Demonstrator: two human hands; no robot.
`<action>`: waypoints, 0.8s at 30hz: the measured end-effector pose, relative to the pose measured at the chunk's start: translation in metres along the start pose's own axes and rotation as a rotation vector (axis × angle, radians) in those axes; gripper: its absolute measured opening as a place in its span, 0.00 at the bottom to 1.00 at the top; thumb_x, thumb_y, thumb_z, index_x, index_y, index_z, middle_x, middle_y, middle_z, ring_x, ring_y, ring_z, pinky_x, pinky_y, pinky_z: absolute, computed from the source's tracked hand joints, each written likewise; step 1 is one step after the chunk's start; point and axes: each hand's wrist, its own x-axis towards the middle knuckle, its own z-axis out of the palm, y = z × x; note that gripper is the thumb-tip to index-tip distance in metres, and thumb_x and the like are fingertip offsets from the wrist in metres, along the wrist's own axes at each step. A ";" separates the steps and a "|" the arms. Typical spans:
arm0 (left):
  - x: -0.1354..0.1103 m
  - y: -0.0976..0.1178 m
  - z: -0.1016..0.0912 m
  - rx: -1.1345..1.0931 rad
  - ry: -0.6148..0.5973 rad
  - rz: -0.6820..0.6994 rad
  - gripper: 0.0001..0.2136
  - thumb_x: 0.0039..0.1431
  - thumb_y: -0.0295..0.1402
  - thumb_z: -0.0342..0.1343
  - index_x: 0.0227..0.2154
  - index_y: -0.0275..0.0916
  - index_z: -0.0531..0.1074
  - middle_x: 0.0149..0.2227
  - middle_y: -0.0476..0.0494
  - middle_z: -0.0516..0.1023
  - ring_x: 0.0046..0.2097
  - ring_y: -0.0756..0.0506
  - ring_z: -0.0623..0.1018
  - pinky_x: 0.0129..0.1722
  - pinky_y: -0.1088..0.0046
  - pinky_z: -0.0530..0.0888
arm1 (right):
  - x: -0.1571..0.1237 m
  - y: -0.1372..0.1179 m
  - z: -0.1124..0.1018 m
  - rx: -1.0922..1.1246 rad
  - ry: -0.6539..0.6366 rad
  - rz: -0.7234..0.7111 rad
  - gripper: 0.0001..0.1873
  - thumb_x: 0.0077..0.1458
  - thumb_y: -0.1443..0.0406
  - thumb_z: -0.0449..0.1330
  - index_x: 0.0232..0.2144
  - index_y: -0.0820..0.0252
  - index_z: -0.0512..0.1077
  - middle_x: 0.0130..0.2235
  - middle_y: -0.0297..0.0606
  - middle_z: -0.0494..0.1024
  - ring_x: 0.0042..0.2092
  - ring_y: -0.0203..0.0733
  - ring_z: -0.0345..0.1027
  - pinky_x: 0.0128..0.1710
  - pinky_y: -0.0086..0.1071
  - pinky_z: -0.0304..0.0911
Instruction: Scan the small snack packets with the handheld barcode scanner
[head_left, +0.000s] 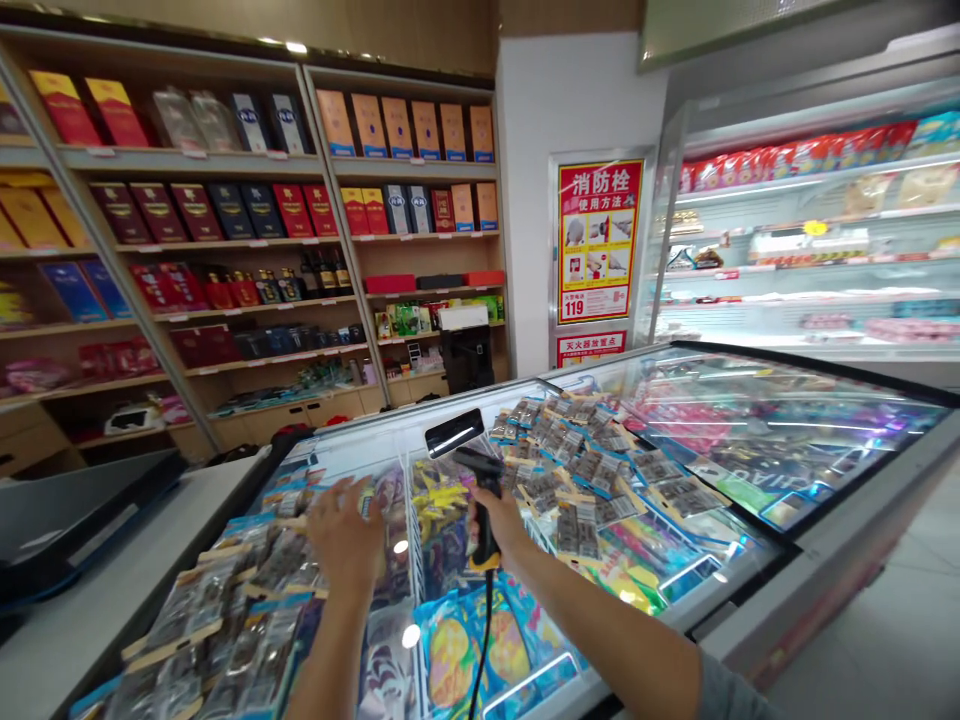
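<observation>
My right hand [501,525] is wrapped around the grip of a dark barcode scanner [484,480] with a yellow-orange base. Its black cable hangs down over the freezer's glass top. My left hand [345,530], slightly blurred, hovers with fingers apart at the edge of a spread of small clear packets [247,600] with blue and tan edges. Whether it touches them I cannot tell. Beyond the scanner, a dark smartphone [455,432] lies on the glass. To its right, a second spread of similar packets [577,455] covers part of the lid.
Under the freezer's glass [750,410] lie colourful ice cream packs [480,650]. A white counter [180,540] with a dark tray-like device [82,520] is at left. Shelves of boxed goods [247,210] stand behind. A lit display fridge [817,220] is at right.
</observation>
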 end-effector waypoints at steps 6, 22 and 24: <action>0.001 0.137 0.068 -0.330 -0.444 0.208 0.13 0.54 0.26 0.54 0.41 0.38 0.77 0.46 0.38 0.78 0.52 0.40 0.74 0.56 0.64 0.67 | 0.030 -0.072 -0.100 0.136 0.336 -0.276 0.21 0.37 0.56 0.69 0.27 0.55 0.61 0.16 0.22 0.65 0.15 0.31 0.56 0.14 0.25 0.53; 0.011 0.281 0.184 -0.120 -0.924 0.172 0.12 0.51 0.34 0.63 0.38 0.36 0.75 0.46 0.34 0.79 0.51 0.39 0.77 0.47 0.68 0.70 | 0.057 -0.084 -0.140 0.350 0.473 -0.237 0.18 0.42 0.59 0.66 0.27 0.54 0.59 0.15 0.22 0.65 0.15 0.33 0.57 0.14 0.26 0.53; 0.012 0.279 0.182 -0.169 -0.922 0.172 0.08 0.52 0.33 0.63 0.34 0.36 0.76 0.43 0.37 0.80 0.48 0.40 0.78 0.45 0.69 0.70 | 0.057 -0.086 -0.140 0.360 0.468 -0.238 0.18 0.41 0.59 0.66 0.27 0.54 0.59 0.15 0.21 0.65 0.14 0.32 0.57 0.14 0.26 0.53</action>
